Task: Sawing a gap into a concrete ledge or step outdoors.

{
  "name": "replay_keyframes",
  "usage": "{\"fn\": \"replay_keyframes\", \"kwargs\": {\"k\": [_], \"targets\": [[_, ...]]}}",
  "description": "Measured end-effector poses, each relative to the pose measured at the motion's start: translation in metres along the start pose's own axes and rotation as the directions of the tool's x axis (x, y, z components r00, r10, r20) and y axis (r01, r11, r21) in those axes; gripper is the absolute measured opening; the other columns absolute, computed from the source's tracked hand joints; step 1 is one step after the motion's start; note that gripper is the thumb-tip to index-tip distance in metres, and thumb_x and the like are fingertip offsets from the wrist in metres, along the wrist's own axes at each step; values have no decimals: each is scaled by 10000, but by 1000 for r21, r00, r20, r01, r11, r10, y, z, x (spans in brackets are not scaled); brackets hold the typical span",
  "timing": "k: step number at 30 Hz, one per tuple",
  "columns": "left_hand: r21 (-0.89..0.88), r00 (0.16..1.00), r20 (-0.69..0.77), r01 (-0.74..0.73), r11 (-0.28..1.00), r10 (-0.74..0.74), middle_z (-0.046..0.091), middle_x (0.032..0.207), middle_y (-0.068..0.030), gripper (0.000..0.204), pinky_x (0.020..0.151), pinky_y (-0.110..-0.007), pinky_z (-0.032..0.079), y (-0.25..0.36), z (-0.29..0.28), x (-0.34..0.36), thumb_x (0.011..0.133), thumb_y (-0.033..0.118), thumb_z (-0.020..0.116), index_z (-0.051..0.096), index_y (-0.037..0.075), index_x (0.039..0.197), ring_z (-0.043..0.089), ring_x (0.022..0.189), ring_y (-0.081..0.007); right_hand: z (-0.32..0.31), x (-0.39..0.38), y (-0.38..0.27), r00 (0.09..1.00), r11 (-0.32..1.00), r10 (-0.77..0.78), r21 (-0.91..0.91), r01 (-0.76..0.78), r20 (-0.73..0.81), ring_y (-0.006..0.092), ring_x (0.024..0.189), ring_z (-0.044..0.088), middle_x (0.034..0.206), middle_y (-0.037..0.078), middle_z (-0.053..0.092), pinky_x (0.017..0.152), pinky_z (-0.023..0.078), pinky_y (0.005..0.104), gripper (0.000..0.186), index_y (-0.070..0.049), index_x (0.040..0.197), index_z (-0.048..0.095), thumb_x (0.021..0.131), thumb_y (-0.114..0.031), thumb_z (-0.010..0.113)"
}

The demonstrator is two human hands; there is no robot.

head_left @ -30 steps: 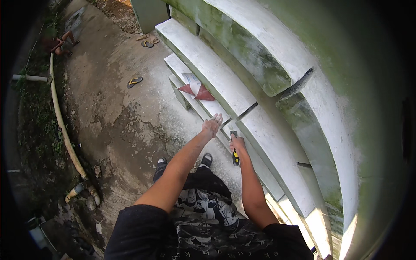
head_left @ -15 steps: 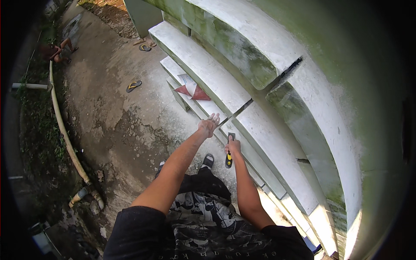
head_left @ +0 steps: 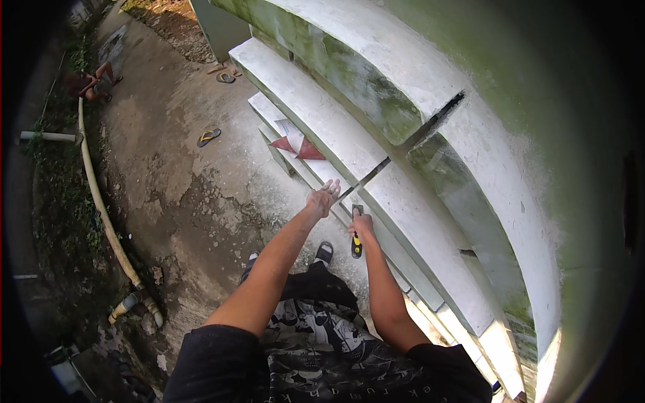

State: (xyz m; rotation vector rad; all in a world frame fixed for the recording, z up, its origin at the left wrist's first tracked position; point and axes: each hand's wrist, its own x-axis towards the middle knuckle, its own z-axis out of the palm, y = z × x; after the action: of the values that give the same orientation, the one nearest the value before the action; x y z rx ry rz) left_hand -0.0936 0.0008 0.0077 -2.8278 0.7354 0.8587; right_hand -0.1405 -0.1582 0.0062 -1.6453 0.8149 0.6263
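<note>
My right hand (head_left: 361, 224) grips a putty knife (head_left: 356, 247). Its black and yellow handle sticks out below my fist, and its short grey blade lies against a low white-dusted ledge (head_left: 396, 262). To the left, my left hand (head_left: 322, 199) has its fingers stretched out, pale with dust, at the edge of the same row of ledges near a dark gap. Whether the palm touches the surface is hidden. Just beyond that hand, a folded sheet of reddish-brown sandpaper (head_left: 304, 146) with a whitish back rests on a ledge.
Stepped concrete ledges (head_left: 316, 101) with greenish sides and dark joints rise on my right toward a green wall (head_left: 578, 221). Sandals (head_left: 209, 137) lie on the stained concrete ground (head_left: 181, 174). A long pipe (head_left: 101, 215) runs along the left, where a person (head_left: 94, 84) sits far off.
Both hands stay in nearly the same places, with only a slight shift. The putty knife's handle has swung a little more upright. My right hand still holds it.
</note>
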Motion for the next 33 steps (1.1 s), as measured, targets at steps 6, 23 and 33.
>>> {"fn": "replay_keyframes", "kwargs": {"k": [6, 23, 33], "targets": [[133, 998, 5, -55, 990, 55, 27, 1486, -106, 631, 1095, -340, 176, 3, -18, -11, 824, 156, 351, 116, 81, 1405, 81, 1368, -235, -1, 28, -10, 999, 994, 2, 113, -6, 39, 153, 337, 412, 484, 53, 441, 305, 325, 301, 398, -19, 665, 427, 897, -338, 487], [-39, 999, 31, -44, 998, 45, -17, 1491, -66, 693, 1063, -337, 265, 9, -12, -5, 808, 131, 401, 72, 99, 1417, 56, 1370, -226, -18, -2, 3, 999, 990, -53, -131, 52, -3, 161, 331, 428, 476, 72, 459, 312, 332, 310, 439, -2, 605, 469, 894, -331, 497], [178, 995, -22, -95, 979, 101, 12, 1480, -141, 692, 1099, -309, 157, -7, 1, -6, 790, 132, 386, 82, 36, 1404, 74, 1366, -258, 3, -22, 19, 993, 965, 18, 258, -49, 118, 213, 456, 532, 611, 112, 509, 452, 502, 360, 344, 29, 779, 449, 920, -283, 419]]}}
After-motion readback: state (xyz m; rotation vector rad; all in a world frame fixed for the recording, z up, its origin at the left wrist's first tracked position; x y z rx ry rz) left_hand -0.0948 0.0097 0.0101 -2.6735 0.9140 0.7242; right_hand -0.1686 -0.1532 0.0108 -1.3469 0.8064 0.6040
